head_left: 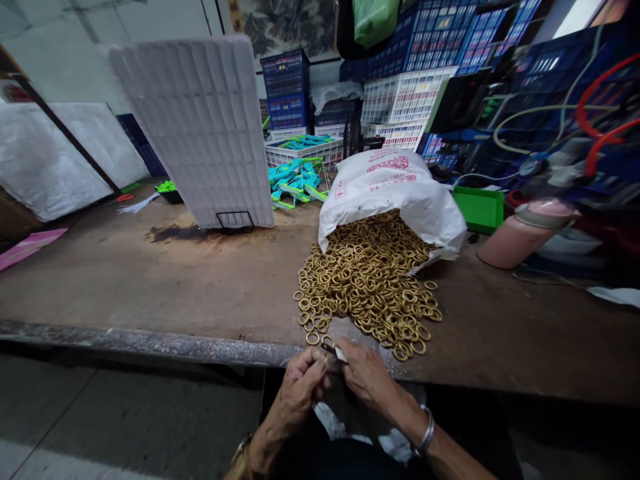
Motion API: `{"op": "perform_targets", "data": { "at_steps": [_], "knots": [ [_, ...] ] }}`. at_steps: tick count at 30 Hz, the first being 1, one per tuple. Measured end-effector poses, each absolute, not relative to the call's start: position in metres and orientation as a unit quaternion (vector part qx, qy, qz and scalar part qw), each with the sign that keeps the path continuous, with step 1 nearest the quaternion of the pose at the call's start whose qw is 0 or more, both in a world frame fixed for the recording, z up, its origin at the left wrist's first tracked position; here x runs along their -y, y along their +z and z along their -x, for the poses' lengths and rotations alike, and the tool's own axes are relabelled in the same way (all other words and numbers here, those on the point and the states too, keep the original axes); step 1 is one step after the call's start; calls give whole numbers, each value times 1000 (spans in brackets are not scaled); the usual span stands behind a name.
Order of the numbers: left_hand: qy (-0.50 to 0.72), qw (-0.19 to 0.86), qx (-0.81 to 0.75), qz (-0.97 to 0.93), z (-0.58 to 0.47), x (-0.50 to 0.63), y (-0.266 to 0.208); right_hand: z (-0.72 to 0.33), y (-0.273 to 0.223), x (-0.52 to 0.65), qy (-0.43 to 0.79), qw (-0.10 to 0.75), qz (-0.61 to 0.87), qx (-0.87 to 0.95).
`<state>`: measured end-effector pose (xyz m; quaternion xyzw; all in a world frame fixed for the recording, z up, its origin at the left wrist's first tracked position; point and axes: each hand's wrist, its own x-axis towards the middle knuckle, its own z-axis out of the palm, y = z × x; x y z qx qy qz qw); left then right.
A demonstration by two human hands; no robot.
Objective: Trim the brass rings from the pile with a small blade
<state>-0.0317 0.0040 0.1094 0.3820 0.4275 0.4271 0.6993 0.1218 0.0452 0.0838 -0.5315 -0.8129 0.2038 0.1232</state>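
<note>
The right hand grips what looks like a small knife that, slipping, could nick the tightly pinched left hand.

Blue crates rise in stacks, white crates among them, a picture behind. A white panel stands tilted, a dark stain by its foot; a pink bottle stands near a green tray, a pink sheet at far left.
</note>
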Motion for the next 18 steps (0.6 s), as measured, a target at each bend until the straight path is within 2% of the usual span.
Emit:
{"op": "perform_targets", "data": {
  "at_steps": [4, 12, 18],
  "knots": [
    [452, 733, -399, -316, 40, 1, 119, -131, 83, -58, 152, 124, 583, 788],
    [540, 716, -382, -224, 53, -12, 107, -116, 80, -57, 124, 177, 572, 791],
    [542, 750, -341, -165, 58, -12, 99, -100, 80, -55, 123, 127, 582, 794]
  ]
}}
